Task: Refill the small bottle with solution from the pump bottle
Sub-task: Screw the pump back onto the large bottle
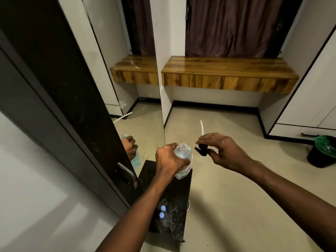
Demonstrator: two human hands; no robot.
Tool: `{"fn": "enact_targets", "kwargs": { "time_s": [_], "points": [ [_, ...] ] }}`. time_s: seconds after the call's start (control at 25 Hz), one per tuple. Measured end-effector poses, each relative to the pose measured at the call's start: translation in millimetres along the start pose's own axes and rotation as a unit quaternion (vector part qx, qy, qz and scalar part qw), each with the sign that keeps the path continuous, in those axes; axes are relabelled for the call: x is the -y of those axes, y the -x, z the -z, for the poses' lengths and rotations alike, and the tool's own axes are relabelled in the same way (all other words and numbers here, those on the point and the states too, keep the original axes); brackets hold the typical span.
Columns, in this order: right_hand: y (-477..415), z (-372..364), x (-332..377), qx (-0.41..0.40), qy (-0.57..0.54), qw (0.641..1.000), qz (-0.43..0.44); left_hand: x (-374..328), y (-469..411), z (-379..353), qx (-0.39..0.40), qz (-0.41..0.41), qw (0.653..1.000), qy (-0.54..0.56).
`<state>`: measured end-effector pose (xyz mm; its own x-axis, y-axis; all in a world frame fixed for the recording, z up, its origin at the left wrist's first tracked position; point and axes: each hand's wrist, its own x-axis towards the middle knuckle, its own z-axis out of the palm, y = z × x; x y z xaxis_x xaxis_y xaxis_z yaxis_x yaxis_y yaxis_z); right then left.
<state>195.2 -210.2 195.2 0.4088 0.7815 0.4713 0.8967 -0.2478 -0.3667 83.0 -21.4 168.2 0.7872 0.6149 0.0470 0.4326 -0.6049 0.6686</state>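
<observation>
My left hand (168,160) grips the clear pump bottle (184,159), which holds pale blue liquid and stands on the far end of a dark speckled shelf (172,220). Its neck is open, with no pump on it. My right hand (222,150) holds the black pump head (202,150) just right of the bottle's neck, with its white dip tube (201,127) sticking up and away. Two small bottles with blue caps (162,211) stand close together on the near part of the shelf, below my left forearm.
A mirror panel (138,110) on the left reflects my left hand and the bottle. A dark door with a metal handle (127,172) is beside the shelf. A wooden ledge (229,73) spans the back. A black bin with a green liner (321,150) stands at the right.
</observation>
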Motion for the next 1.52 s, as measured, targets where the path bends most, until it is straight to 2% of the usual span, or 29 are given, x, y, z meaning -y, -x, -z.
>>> {"fn": "enact_targets", "kwargs": {
  "time_s": [0.28, 0.4, 0.48, 0.84, 1.0, 1.12, 1.36, 1.52],
  "points": [
    [-42, 98, 42, -0.191, -0.070, 0.979, -0.033, -40, -13, 29, 0.052, -0.081, 0.995, 0.031],
    [-55, 120, 48, -0.240, -0.163, 0.955, -0.056, -46, -12, 31, 0.082, -0.100, 0.991, 0.035],
    [-57, 127, 51, -0.238, -0.194, 0.950, -0.055, -48, -8, 32, 0.093, -0.113, 0.989, 0.027],
    [-50, 139, 64, -0.226, -0.152, 0.962, -0.016, -48, 0, 39, 0.086, -0.128, 0.988, -0.003],
    [-49, 134, 67, -0.177, -0.131, 0.975, -0.005, -51, 6, 42, 0.081, -0.139, 0.987, -0.004],
    [-53, 126, 67, -0.148, -0.175, 0.973, -0.014, -54, 8, 46, 0.086, -0.143, 0.986, 0.007],
    [-60, 147, 72, -0.191, -0.216, 0.957, -0.017, -54, 13, 49, 0.088, -0.135, 0.987, 0.004],
    [-60, 148, 75, -0.140, -0.194, 0.971, -0.014, -53, 13, 54, 0.082, -0.142, 0.986, 0.019]
  ]
}}
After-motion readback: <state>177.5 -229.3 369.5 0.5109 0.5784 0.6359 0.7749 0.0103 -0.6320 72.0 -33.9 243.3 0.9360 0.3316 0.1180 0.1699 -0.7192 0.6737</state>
